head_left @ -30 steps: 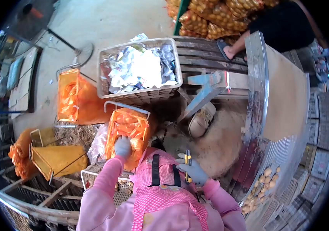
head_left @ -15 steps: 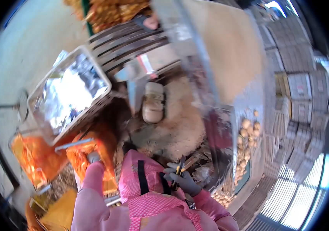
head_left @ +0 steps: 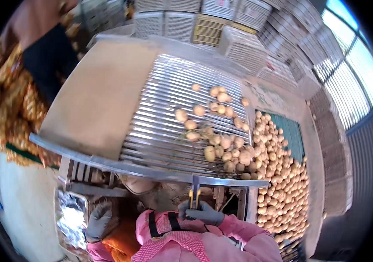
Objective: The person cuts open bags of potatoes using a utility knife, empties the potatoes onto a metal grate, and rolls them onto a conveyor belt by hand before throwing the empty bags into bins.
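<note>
My right hand [head_left: 206, 214], in a grey glove, is closed around a yellow-and-black utility knife [head_left: 194, 198] that points up toward the sorting table's front edge. Its exact blade shape is blurred. On the left, my grey-gloved left hand [head_left: 99, 222] has loosely bent fingers with nothing visible in them. It is beside a crate of shiny silver packaging [head_left: 72, 220] and above an orange mesh bag [head_left: 121, 244]. Several potatoes [head_left: 225, 142] lie on the metal bar grid [head_left: 151, 131] in front of me.
A smooth tan board [head_left: 99, 91] forms the table's left part, behind a metal front rail [head_left: 108, 162]. Many potatoes [head_left: 282, 187] fill a bin at right. Stacked crates [head_left: 243, 48] stand behind. Another person's dark sleeve [head_left: 49, 56] is at upper left, near filled mesh bags [head_left: 16, 109].
My view has swung toward the sorting table. My left hand has come off the orange mesh bag and now hovers beside the silver packaging. The knife stays in my right hand.
</note>
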A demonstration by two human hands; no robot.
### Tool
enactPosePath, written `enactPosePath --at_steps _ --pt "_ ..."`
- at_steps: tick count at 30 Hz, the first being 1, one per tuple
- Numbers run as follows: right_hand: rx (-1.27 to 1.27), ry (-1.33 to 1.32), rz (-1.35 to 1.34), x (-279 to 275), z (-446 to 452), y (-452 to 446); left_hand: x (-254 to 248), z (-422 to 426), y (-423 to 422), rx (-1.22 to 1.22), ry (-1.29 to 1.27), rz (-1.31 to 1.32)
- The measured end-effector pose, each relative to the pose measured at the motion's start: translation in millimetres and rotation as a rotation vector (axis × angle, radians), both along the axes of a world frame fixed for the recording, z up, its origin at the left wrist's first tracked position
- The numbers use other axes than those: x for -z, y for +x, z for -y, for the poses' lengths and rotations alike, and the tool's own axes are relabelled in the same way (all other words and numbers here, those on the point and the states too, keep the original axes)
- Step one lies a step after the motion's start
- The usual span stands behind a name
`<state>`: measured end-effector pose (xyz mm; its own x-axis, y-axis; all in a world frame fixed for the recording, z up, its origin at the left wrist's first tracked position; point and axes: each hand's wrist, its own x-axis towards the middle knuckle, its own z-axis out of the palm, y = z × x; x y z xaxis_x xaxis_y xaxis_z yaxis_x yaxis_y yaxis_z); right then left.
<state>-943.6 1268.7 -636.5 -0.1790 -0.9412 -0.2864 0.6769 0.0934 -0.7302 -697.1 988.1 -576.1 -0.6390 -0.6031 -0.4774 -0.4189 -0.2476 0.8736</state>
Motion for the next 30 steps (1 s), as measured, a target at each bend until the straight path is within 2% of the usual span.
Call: enactPosePath --at_steps 1,2,3,5,6,8,9,11,12,13,15,16,17,19,20,23,24,26,28,29,30 --pt "0.068 -0.082 -0.048 -4 -14 -17 -2 0 -37 0.073 -0.130 -0.236" --pt "0.157 -0.095 -0.065 -6 -29 -33 -31 -9 -82 0.207 -0.235 -0.336" --pt "0.241 -0.101 -0.083 -7 -44 -48 -45 -10 -120 0.385 -0.324 -0.328" --pt "0.442 -0.101 -0.083 -9 -77 -70 -56 -24 -203 0.563 -0.366 -0.347" --pt "0.538 -0.074 -0.059 1 -96 -78 -45 -23 -243 0.711 -0.491 -0.263" --pt "0.647 -0.051 -0.026 18 -131 -89 -36 -49 -317 0.753 -0.524 -0.006" --pt "0.712 -0.057 -0.015 22 -147 -92 -14 -53 -353 0.868 -0.679 -0.001" --pt "0.800 -0.057 0.008 34 -176 -96 19 -79 -415 0.914 -0.818 0.121" --pt "0.834 -0.042 -0.021 41 -190 -96 44 -87 -440 0.907 -1.041 0.253" --pt "0.866 -0.024 -0.051 45 -201 -95 56 -96 -460 0.936 -1.036 0.255" --pt "0.885 0.032 0.004 45 -220 -98 74 -112 -493 1.058 -1.270 0.312" --pt "0.896 0.043 0.004 46 -226 -102 71 -128 -501 1.071 -1.313 0.453" --pt "0.903 0.053 0.005 47 -232 -106 65 -142 -507 1.084 -1.305 0.461" --pt "0.869 0.039 -0.023 50 -242 -123 52 -162 -513 1.186 -1.280 0.709" --pt "0.835 0.062 -0.056 45 -241 -133 102 -138 -514 1.023 -1.315 0.803" --pt "0.778 0.050 -0.183 30 -234 -165 94 -120 -507 1.094 -1.201 0.788" --pt "0.788 0.088 -0.187 33 -232 -171 96 -110 -493 1.021 -1.205 0.548" --pt "0.808 0.102 -0.288 32 -225 -185 146 -51 -466 1.025 -0.972 0.237" --pt "0.825 0.087 -0.271 36 -224 -192 87 -77 -439 0.943 -0.363 0.554" --pt "0.849 0.078 -0.254 38 -221 -196 81 -78 -428 0.941 -0.371 0.558" --pt "0.856 0.085 -0.246 38 -221 -199 77 -78 -417 1.060 -0.736 0.406"
